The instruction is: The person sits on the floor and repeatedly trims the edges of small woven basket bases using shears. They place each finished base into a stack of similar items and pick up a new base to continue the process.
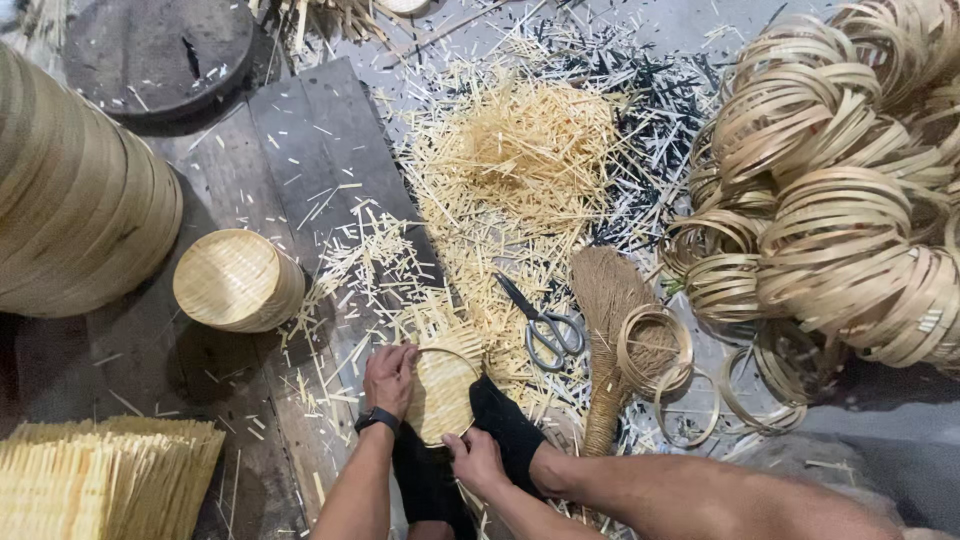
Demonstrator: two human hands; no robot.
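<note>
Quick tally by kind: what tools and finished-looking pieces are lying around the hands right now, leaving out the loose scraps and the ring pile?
Woven bamboo disc, held by left hand and right hand: 1
Scissors: 1
Hand broom: 1
Small stack of woven round trays: 1
Large stack of woven trays: 1
Total: 5

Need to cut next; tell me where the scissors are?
The scissors lie right of centre on bamboo offcuts, between the woven disc and the brush.

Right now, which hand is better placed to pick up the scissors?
The right hand. It is on the lower edge of the round woven mat, the same side as the scissors; the left hand is across the mat.
</note>
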